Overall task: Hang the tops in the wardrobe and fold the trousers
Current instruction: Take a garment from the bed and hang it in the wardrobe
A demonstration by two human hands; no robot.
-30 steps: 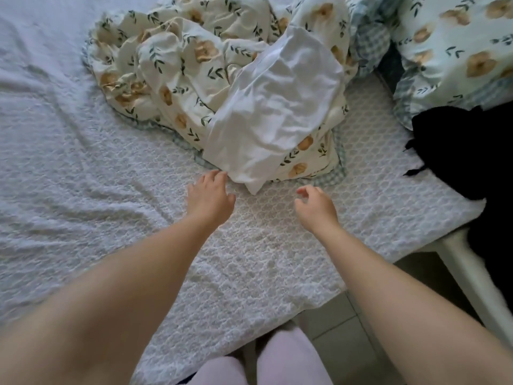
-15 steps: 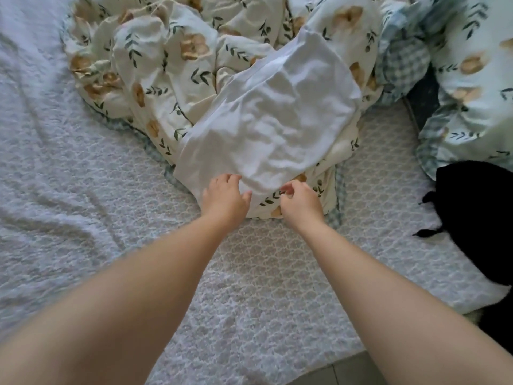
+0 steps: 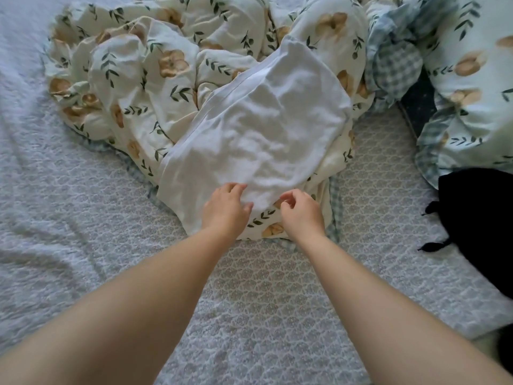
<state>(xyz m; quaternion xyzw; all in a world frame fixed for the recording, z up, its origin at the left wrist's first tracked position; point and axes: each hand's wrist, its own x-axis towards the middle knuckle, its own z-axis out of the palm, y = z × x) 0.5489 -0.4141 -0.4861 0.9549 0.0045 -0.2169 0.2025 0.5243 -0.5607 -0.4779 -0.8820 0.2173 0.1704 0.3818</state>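
**Both hands at the near hem of the white garment**

Both bare forearms stretch forward over the bed point(image 3: 83, 218), running nearly side by side, and the hands meet close together at the near edge of the white garment point(image 3: 263, 134). That garment lies spread and creased on top of the bunched floral duvet point(image 3: 144, 87), its near hem hanging over the duvet's front fold.

The left hand point(image 3: 226, 211) is palm down, its fingers loosely bent and resting on the white cloth, thumb out to the side. The right hand point(image 3: 302, 213) sits just beside it with fingers and thumb curled in towards the hem. I cannot tell whether it is pinching the cloth or only touching it.

A black garment point(image 3: 477, 212) lies well apart at the right edge of the bed, below a floral pillow point(image 3: 472, 79).
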